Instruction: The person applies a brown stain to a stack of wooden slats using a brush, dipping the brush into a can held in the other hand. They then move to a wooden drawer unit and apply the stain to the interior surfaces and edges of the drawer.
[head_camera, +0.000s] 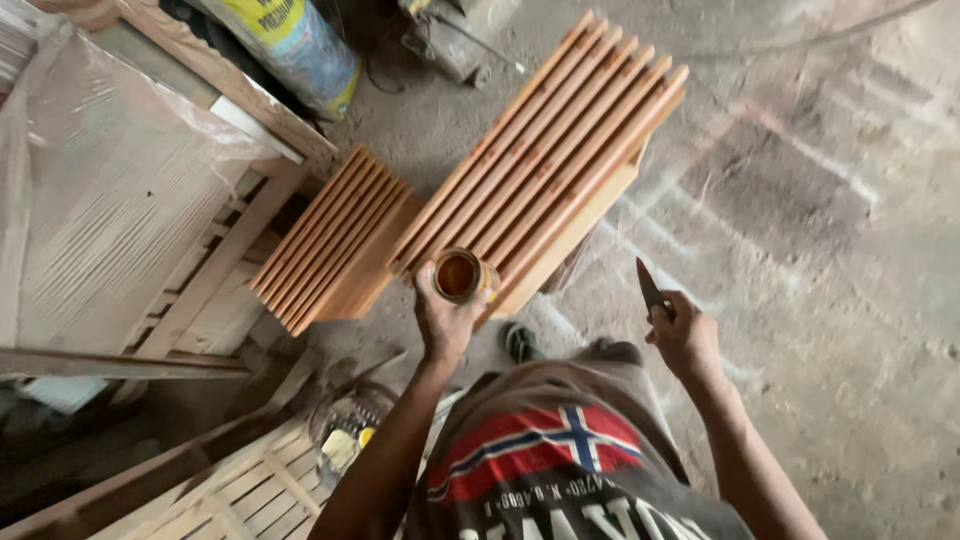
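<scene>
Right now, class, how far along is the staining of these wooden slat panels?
Done: the larger slat panel looks reddish-brown, with darker streaks across its ribs. In hand: the left hand holds an open tin of brown liquid; the right hand holds a brush. Left: the smaller slat panel looks paler and may need coating.

A small round tin (459, 275) stands open in the left hand (443, 322), just at the near end of the ribbed wooden panel; its inside shows orange-brown, and a yellow label wraps its side. At the top, left of middle, a big sack (300, 45) leans against the carved frame, blue and white with a yellow printed band. A clear plastic sheet (110, 170) wraps the wooden piece at the left. Low down, by the floor, a round container (345, 440) holds something yellow.
</scene>
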